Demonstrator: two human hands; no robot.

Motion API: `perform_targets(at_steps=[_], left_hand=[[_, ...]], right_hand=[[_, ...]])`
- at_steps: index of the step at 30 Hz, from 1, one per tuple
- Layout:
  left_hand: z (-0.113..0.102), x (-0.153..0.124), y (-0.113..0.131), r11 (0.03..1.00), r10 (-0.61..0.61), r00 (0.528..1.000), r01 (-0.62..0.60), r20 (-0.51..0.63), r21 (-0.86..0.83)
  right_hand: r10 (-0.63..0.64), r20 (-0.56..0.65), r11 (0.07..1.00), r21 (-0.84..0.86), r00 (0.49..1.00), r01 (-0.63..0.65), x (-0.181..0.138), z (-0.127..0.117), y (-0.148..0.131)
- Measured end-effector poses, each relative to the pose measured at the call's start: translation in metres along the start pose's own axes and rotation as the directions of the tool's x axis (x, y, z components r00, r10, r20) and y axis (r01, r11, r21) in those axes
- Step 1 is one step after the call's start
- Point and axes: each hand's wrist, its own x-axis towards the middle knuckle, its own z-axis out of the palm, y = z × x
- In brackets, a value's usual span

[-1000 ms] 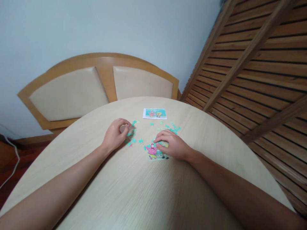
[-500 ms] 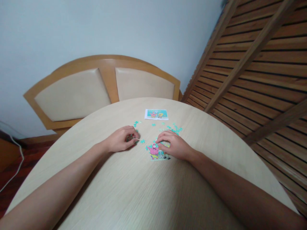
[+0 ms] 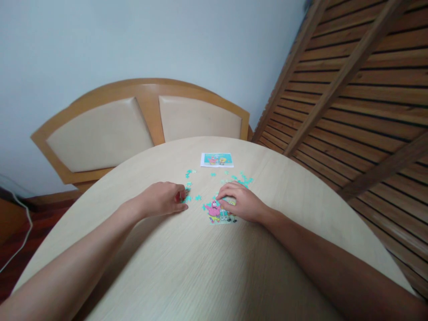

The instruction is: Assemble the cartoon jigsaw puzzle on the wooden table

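Note:
A partly assembled jigsaw puzzle (image 3: 214, 212) lies flat on the table, showing a pink starfish figure and part of a yellow figure. Over its upper right side is my right hand (image 3: 242, 201), thumb and forefinger closed at the puzzle's top edge on a small teal puzzle piece (image 3: 214, 197). My palm and fingers hide part of the picture. To the left, my left hand (image 3: 163, 198) rests on the table with thumb and curled fingers apart. Loose teal pieces (image 3: 189, 199) lie at its fingertips, and another piece (image 3: 198, 197) sits between the hands.
A picture card (image 3: 217, 160) with the same figures lies farther back. More loose teal pieces (image 3: 245, 180) are scattered beyond my right hand, and a few (image 3: 190, 172) at the back left. The round wooden table (image 3: 187, 267) meets a padded bench back (image 3: 147, 111); a slatted wooden panel (image 3: 354, 98) stands right.
My left hand has shifted left and its thumb and fingers have spread, uncovering teal pieces by its fingertips. My right hand stays at the puzzle's top edge.

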Motion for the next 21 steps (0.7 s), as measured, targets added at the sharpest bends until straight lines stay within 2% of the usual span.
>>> perform_targets(at_steps=[6,12,16,21], left_hand=[[0.001,0.001,0.000,0.997,-0.080,0.996,0.079,0.040,0.015],[0.003,0.000,0.002,0.997,-0.072,0.997,0.072,0.024,0.000],[0.006,-0.004,0.001,0.999,-0.008,1.000,0.007,-0.003,-0.046],[0.016,-0.001,0.003,0.980,0.155,0.985,-0.164,-0.079,-0.117]], right_hand=[[0.006,0.002,1.000,0.005,1.000,-0.006,0.001,0.000,0.000],[0.012,0.001,1.000,0.008,1.000,-0.012,0.000,0.000,0.001],[0.009,0.003,1.000,0.005,1.000,-0.009,0.000,0.000,0.000],[0.011,0.002,1.000,0.010,1.000,-0.011,0.000,0.000,0.001]])
